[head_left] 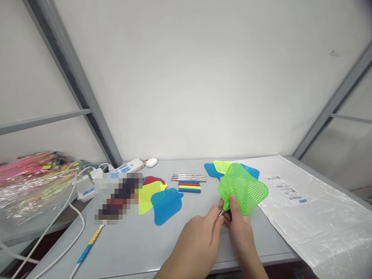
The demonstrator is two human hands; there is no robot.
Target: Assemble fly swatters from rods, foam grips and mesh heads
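A bright green fly swatter head [245,188], perforated and tilted up, is pinched at its neck by my right hand [241,228], thumb on top. My left hand [200,236] closes around a thin metal rod [222,212] that meets the neck; the rod's lower end is hidden in my fingers. Left of my hands lie a blue swatter head [167,209], a yellow one [147,197] and a red one [149,179], overlapping. Several metal rods [188,178] lie behind several coloured handle tubes [189,186]. Behind the green head are blue [211,170] and yellow-green swatter heads [221,166].
A white plastic sheet [279,217] with printed labels covers the table's right side. At the left are a power strip [128,167], a white oval object [151,162], a pixelated object [117,199], white cables [83,224] and bagged colourful items [37,182]. A wall stands behind.
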